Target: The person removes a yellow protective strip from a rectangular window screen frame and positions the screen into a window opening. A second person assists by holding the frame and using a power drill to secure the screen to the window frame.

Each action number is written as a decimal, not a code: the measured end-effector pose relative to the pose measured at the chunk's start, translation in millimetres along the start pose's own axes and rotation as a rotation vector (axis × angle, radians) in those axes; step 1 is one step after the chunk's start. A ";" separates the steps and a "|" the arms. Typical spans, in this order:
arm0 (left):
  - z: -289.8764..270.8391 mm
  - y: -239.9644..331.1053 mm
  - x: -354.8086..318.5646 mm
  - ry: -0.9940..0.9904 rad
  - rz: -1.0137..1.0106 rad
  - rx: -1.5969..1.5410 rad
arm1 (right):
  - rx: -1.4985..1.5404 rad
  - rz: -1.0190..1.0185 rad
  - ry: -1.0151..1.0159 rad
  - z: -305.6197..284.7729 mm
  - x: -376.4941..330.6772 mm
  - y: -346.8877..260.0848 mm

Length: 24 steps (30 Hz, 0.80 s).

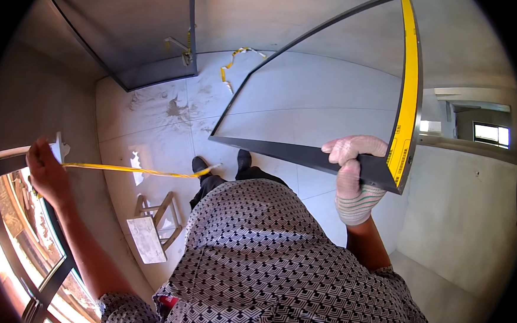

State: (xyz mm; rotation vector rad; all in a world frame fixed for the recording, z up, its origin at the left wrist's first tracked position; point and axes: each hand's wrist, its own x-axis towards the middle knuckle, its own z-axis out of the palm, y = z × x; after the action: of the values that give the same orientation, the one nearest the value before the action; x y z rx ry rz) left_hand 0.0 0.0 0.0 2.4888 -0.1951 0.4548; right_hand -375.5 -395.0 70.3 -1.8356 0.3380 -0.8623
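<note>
My bare left hand (49, 171) is raised beside the window at the left. Its fingers are curled round a strip of yellow tape (128, 169), which stretches right from the hand, its free end above my shoes. A white piece (61, 147) shows just past the fingers; whether it belongs to the strip I cannot tell. My right hand (355, 173), in a white knit glove, is closed round the lower rail of a dark metal window frame (265, 145), near its corner. The frame stands tilted in front of me. Yellow tape (409, 82) covers its right side.
Another dark frame (162, 83) leans against the far wall. Crumpled yellow-and-white tape (235, 62) lies on the smudged tile floor (154, 116). A small wooden stool (147, 237) stands at my left, near the window (44, 273). A wall opening (480, 125) is at the right.
</note>
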 end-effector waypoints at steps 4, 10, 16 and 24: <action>-14.2 -37.6 33.7 0.072 0.049 0.021 | 0.049 -0.031 0.011 7.5 6.3 16.9; 39.1 -15.6 -12.6 -0.345 0.024 -0.224 | 0.023 0.023 0.008 16.5 -10.0 8.1; 88.0 59.9 -46.0 -0.626 0.105 -0.481 | 0.056 0.053 -0.006 8.5 -8.4 0.6; 137.4 104.6 -39.8 -0.798 0.145 -0.337 | 0.177 0.064 0.063 11.5 -18.4 2.5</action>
State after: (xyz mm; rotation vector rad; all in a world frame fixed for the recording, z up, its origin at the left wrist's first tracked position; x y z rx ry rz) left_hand -24.1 -163.6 -63.9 2.1939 -0.7021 -0.5050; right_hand -380.0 -377.4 58.2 -1.6285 0.3474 -0.8787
